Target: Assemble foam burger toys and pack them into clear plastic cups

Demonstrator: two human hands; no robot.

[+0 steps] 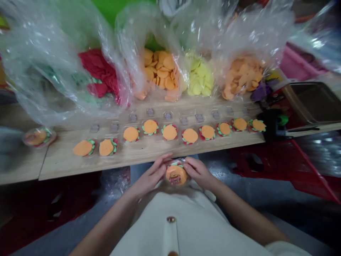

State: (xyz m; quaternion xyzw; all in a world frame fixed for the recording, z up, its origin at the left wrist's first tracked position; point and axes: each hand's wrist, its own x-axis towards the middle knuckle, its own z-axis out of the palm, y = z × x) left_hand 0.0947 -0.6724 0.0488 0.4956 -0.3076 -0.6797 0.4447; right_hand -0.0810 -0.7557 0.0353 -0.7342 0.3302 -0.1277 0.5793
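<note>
While closed together just below the wooden board (pixel 160 153), pinching one orange burger piece (pixel 176 175) from both sides with left hand (pixel 149 178) and right hand (pixel 199 172); row of like pieces (pixel 169 132) on that board.

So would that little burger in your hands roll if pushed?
Probably not: the burger looks flat, like the row resting on the board. Likely light too: the left hand and right hand hold it by fingertips.

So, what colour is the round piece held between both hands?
The round piece is orange with green and red edges; head view.
</note>
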